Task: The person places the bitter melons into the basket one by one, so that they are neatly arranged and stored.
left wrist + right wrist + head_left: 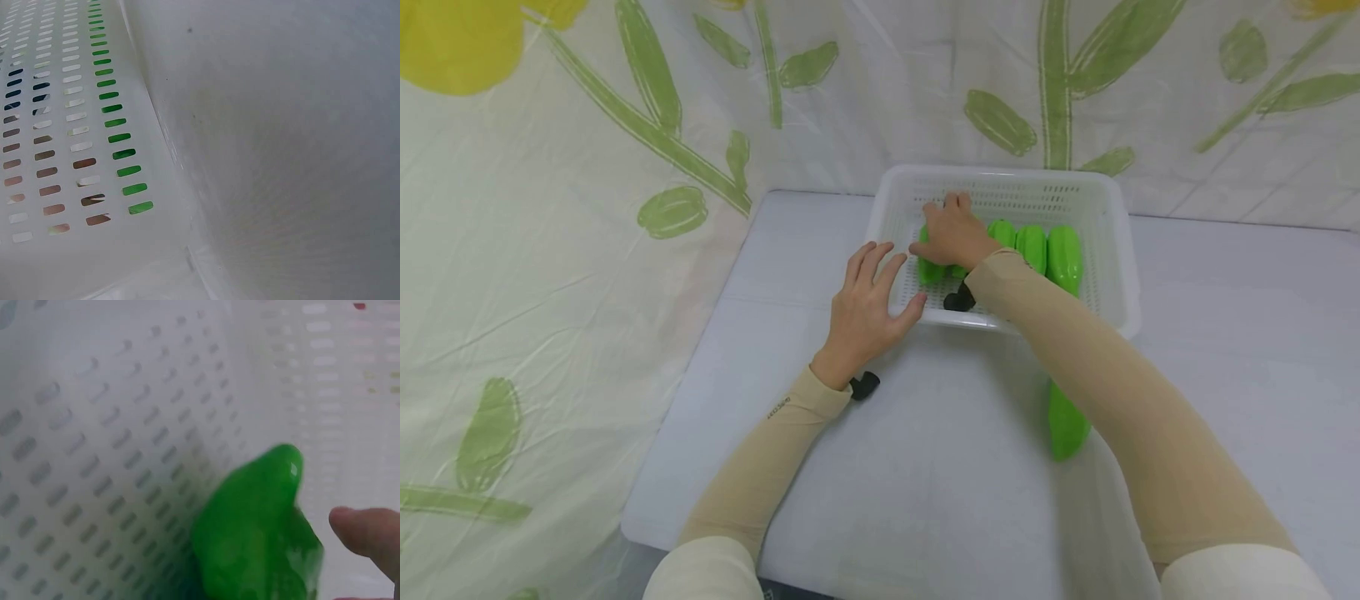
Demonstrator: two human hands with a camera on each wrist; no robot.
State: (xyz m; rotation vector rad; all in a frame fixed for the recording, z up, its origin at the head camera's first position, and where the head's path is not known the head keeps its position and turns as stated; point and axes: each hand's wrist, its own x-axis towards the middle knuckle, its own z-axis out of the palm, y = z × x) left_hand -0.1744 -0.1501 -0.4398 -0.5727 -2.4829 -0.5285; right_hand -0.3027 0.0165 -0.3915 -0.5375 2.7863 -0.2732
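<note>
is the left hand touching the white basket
Touching. The head view shows the left hand with straight fingers laid against the near-left rim of the white basket, thumb tip on its front edge, with no gap between them.

Bare hands: left hand (868, 300), right hand (953, 236). Snug beige sleeves (775, 454) to the wrists, small dark lettering near the left cuff. Cream upper sleeves above those. Black wrist mounts (864, 385) strapped under both wrists.
</note>
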